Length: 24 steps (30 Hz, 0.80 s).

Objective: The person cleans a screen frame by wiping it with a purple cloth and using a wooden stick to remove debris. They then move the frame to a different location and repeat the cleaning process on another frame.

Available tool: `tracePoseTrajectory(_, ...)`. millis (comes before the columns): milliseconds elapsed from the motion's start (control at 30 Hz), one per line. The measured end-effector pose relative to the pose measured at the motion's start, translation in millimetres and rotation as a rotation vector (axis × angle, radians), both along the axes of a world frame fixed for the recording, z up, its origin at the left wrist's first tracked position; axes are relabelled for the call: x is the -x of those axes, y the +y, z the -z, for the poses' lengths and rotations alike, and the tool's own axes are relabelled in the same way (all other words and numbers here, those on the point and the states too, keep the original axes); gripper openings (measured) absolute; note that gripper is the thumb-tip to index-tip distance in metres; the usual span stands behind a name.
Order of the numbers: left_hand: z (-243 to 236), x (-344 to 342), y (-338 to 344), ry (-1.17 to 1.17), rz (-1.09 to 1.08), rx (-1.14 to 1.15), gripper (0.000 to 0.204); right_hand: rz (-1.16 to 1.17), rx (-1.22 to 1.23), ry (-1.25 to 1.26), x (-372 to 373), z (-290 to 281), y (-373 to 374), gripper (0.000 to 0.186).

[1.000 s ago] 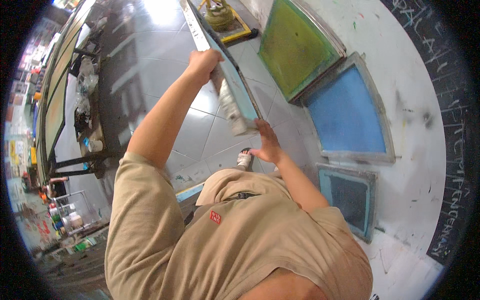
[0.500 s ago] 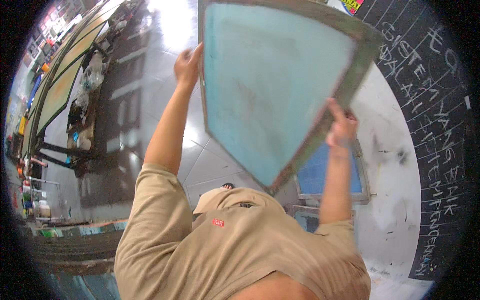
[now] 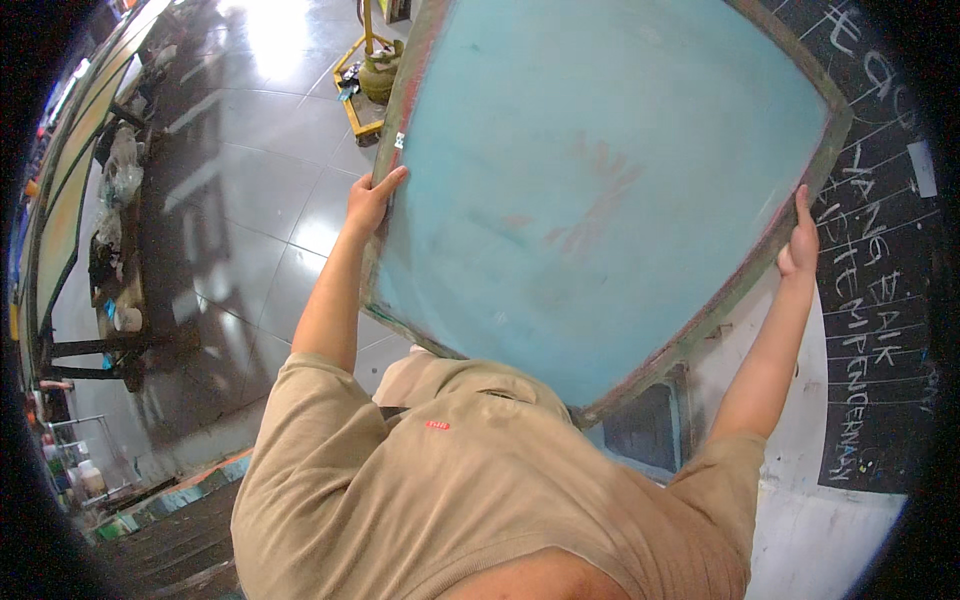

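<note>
I hold a large framed screen (image 3: 600, 300) with light blue mesh, faint reddish marks and a worn grey-green border, tilted broad side toward me. My left hand (image 3: 372, 200) grips its left edge, thumb on the front. My right hand (image 3: 798, 235) grips the right edge, fingers along the border. The screen's lower part reaches down to my waist and hides much of what lies behind it. A smaller dark screen (image 3: 640, 435) shows below it against the white wall (image 3: 775, 400).
At left stands a long bench (image 3: 75, 200) with slanted panels, plastic bags (image 3: 122, 170) and a white cup (image 3: 127, 318). A green gas cylinder (image 3: 378, 75) stands on a yellow stand ahead. Bottles (image 3: 88, 478) sit at lower left. A chalk-written blackboard (image 3: 870, 280) runs along the right.
The screen has turned from edge-on to broad side and risen, now sitting further right. Both hands have moved with it, my right hand up and outward, covering more of the wall screens.
</note>
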State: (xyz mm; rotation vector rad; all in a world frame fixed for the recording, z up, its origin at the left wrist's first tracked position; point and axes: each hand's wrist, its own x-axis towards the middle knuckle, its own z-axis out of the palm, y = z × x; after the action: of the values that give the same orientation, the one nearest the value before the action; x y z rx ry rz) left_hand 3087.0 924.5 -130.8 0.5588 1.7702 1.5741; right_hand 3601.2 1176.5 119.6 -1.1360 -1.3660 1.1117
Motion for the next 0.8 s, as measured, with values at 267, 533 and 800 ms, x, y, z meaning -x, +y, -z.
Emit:
tracePoseTrajectory(267,-18.9,-19.6,-14.3,0.011,0.022,0.123,0.047,0.133,0.145,-0.019,7.2,64.2,2.6,0.076)
tracePoseTrajectory(533,13.8,3.9,-39.3,0.049,-0.07,0.185,0.047,0.184,0.168,-0.017,45.4,104.0,-17.7,0.075)
tracePoseTrajectory(800,4.4,25.6,-54.7,0.013,-0.091,0.076,0.044,0.172,0.088,0.011,42.7,112.4,-33.2,0.072)
